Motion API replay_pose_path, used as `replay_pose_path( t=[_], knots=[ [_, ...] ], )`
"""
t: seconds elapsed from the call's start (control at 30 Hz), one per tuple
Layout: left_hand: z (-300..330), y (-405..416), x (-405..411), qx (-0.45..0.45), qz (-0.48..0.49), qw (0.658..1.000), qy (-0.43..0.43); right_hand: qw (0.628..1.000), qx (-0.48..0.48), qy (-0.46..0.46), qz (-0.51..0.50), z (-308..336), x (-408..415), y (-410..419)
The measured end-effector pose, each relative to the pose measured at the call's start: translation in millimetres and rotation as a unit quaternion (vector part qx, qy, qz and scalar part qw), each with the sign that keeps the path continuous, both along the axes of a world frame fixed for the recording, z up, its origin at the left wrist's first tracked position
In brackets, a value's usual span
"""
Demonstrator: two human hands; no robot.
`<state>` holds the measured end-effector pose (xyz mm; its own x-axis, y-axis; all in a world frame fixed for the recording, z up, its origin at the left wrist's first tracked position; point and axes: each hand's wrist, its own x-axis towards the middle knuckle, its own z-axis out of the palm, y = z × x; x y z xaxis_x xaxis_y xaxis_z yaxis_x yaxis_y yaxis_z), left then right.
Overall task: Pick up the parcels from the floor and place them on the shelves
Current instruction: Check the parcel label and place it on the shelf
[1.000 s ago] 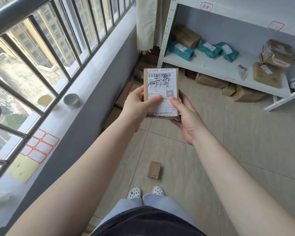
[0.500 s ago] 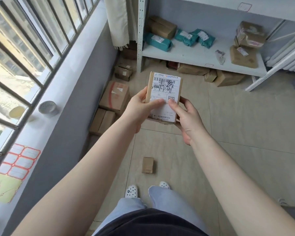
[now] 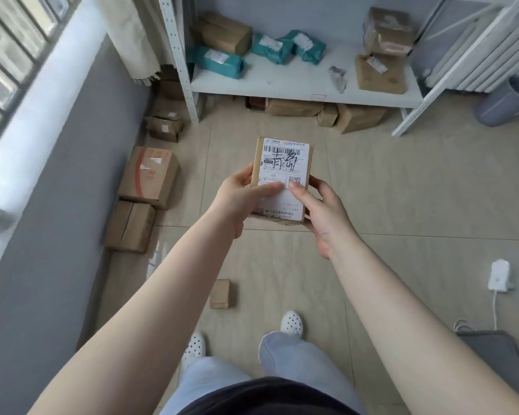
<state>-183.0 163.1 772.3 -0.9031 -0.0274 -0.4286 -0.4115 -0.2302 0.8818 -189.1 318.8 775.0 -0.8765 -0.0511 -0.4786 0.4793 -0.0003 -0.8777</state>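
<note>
I hold a small brown parcel with a white shipping label facing up, at chest height over the tiled floor. My left hand grips its left side with the thumb on the label. My right hand grips its right side, thumb also on the label. Ahead stands the white shelf, holding teal bags, a brown box and wrapped parcels. A tiny brown parcel lies on the floor near my feet.
Cardboard boxes line the grey wall at left, and more boxes sit under the shelf. A grey bin stands at far right. A white plug and cable and a grey mat lie at right.
The view has shifted right and down, so the shelf sits more centred and the window has slid off left. The parcel stays held in both hands, slightly lower in view.
</note>
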Motion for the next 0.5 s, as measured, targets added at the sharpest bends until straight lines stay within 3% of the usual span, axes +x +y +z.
replay_pose_path(
  t=[0.23,0.5],
  knots=[
    [-2.6,75.9,-47.0,0.003,0.009,1.0,-0.013,1.0,0.014,-0.002,0.021,1.9,-53.8,77.2],
    [4.5,85.2,-120.3,-0.013,0.029,0.999,-0.019,0.999,-0.021,-0.009,0.031,5.4,-128.1,86.2]
  ],
)
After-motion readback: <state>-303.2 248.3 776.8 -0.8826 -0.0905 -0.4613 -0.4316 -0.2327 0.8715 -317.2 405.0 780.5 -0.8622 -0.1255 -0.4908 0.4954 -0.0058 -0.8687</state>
